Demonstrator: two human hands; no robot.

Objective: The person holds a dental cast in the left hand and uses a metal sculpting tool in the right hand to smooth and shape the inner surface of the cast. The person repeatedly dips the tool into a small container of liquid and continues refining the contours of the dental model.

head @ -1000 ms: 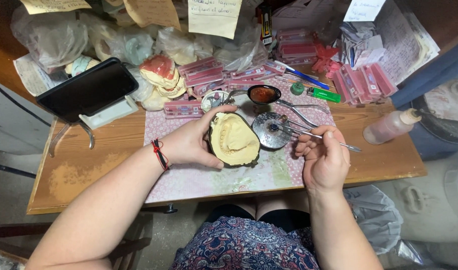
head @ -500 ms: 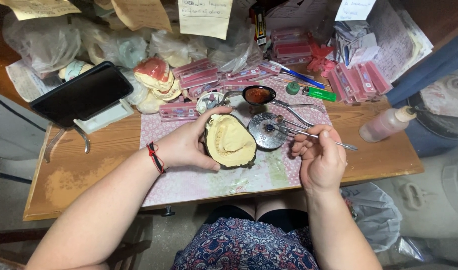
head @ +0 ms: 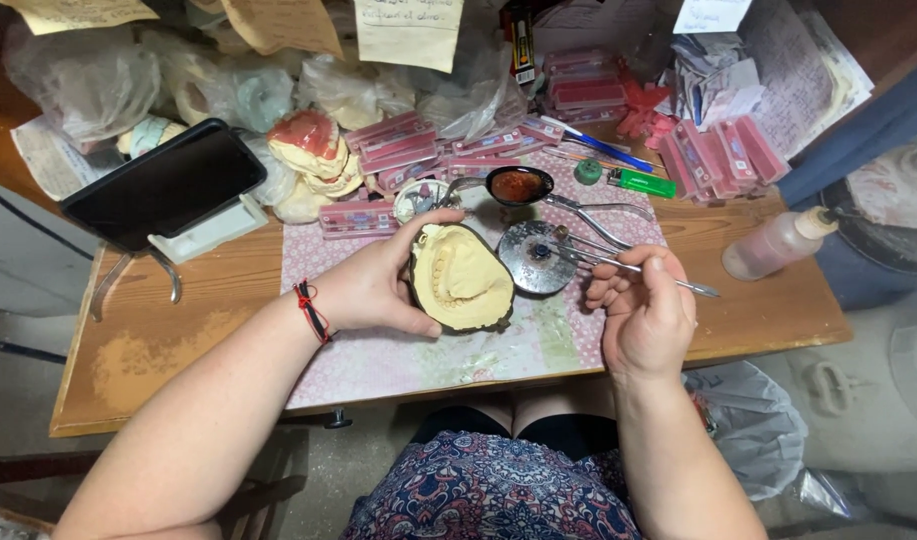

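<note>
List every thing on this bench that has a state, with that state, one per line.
Dental cast: held in the left hand, tooth side up.
Metal instrument: gripped in the right hand, tip toward the round metal dish.
Phone: screen dark, propped on stand.
Squeeze bottle: lying on its side.
Spoon: holds red material.

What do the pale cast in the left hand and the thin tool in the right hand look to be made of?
The cast looks like plaster or dental stone: matte, chalky cream with tooth-shaped hollows, in a darker base. The thin tool looks like metal: slim, grey, glinting. The left hand cups the cast; the right hand pinches the tool.
</note>
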